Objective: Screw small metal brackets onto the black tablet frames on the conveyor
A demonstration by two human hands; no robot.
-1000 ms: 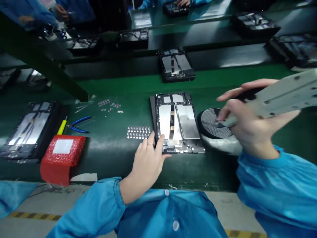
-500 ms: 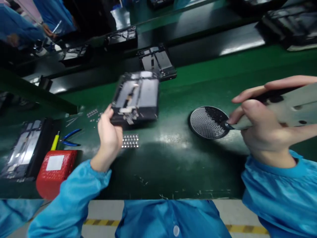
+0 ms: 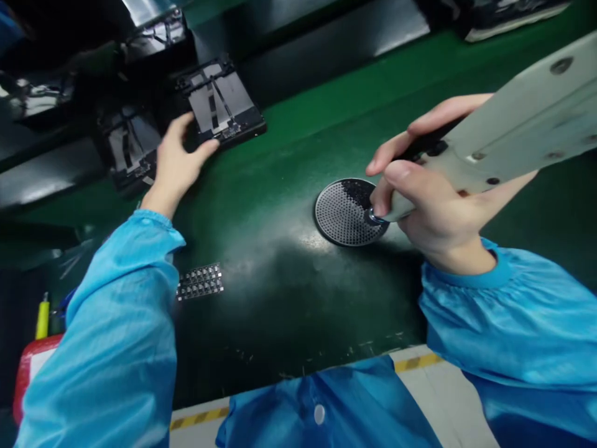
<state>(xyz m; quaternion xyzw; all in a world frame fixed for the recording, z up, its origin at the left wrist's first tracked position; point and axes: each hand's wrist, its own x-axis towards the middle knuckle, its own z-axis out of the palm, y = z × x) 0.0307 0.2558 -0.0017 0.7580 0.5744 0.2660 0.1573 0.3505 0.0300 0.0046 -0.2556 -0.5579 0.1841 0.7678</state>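
Head view, L side. The left hand [image 3: 180, 149] was unclenched, thumb and fingers spread, w/ nothing enclosed. It stood at the near-left corner of a flat black rectangular device w/ silver panels and dark ribbon strips [image 3: 219, 102], which lay just beyond and right of the fingers. Fingertip contact: can't tell. The spread prob. suited the device's width and thick edge. A second black, silver-panelled device [image 3: 133, 140] lay just left of the same hand, partly hidden; its panels also faced up, prob. to leave the inner parts accessible.

Head view, R side. The right hand [image 3: 431, 205] was clenched around the front of a long pale grey-green tool body w/ bolt heads [image 3: 527, 124]. The grip sat well fwd, prob. for control of the tip. The metal tip [image 3: 374, 215] was over the right part of a round black dish w/ silvery dots [image 3: 347, 211], just left of the fingers; tip contact: can't tell. The dish was prob. put there for short reach.

A rectangular sheet of small dark-and-silver parts [image 3: 200, 281] lay flat on the green tabletop [image 3: 280, 305], nearer the body than the left hand, prob. kept in rows for easy pickup.
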